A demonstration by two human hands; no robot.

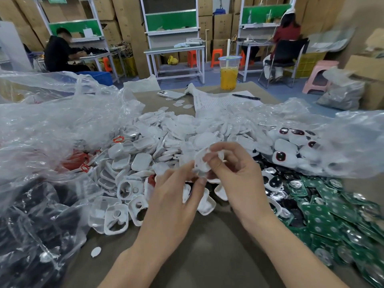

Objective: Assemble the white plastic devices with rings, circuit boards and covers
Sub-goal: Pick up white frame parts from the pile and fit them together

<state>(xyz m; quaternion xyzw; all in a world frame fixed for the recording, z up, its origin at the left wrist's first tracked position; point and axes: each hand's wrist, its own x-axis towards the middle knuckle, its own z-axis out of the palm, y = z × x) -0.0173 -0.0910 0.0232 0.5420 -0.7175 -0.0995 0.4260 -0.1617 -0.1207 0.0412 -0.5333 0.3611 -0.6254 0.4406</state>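
White plastic shell point(204, 161) is being pinched between both hands above the parts heap, the right hand point(234, 173) gripping its top and the left hand point(176, 194) steadying below. Fitting appears under way; a circuit board point(320, 219) from the green pile likely comes next.

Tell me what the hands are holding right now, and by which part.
Both hands pinch one white plastic shell: right hand fingers on its upper edge, left hand fingers at its lower edge.

White shell point(204, 161) between 2 hands point(207, 183)
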